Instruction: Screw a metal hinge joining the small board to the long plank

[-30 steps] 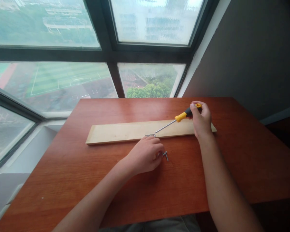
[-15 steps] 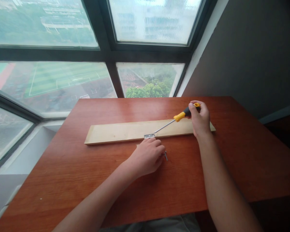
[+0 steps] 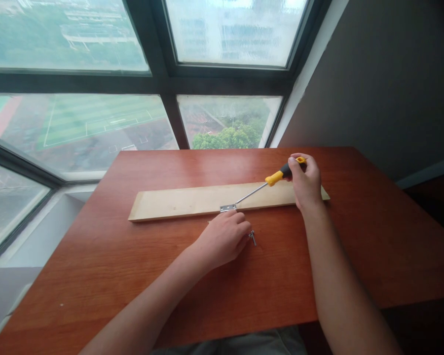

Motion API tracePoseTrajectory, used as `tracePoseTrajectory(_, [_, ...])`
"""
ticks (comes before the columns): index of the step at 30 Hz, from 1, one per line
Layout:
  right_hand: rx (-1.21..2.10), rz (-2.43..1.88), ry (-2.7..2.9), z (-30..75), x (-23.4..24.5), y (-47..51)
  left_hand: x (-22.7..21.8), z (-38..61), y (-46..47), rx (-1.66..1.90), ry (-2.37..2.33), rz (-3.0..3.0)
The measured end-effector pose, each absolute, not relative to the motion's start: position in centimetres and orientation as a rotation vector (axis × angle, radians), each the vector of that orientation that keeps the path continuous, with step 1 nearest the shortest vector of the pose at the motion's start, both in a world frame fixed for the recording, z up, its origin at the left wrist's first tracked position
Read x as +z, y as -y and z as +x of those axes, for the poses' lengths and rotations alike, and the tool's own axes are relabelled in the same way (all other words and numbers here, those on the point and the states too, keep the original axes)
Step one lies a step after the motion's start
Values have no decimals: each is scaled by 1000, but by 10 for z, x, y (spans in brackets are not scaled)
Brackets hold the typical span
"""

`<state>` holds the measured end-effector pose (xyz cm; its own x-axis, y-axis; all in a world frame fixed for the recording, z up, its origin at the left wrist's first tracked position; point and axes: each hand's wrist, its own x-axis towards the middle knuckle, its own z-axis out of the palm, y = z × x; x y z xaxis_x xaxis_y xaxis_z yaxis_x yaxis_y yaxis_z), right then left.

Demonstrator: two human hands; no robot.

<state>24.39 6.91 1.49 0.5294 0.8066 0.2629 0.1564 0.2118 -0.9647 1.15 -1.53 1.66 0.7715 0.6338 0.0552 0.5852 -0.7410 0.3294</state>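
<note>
While the right hand (image 3: 308, 182) grips a screwdriver (image 3: 274, 179) by its handle, the metal plate (image 3: 228, 208) sits at the board (image 3: 181, 202) edge, right by the fingertips of the left hand (image 3: 225, 234), can't tell if they're pinching it.

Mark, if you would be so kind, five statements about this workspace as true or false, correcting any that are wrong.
1. The right hand holds a screwdriver with a yellow and black handle. True.
2. The wooden board lies flat on the table. True.
3. The left hand is beside the small metal plate. True.
4. The small metal plate is at the wooden board's far edge. False: it is at the near edge.
5. The screwdriver's shaft points away from the small metal plate. False: its tip is at the plate's right end.
</note>
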Motion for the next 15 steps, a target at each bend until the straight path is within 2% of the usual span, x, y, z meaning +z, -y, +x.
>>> tracePoseTrajectory(6, [559,-1306,943,244,15,-69,19,8,12,297,-950,2631])
tracePoseTrajectory(15, [557,-1316,945,244,15,-69,20,-16,-7,496,-1218,2573])
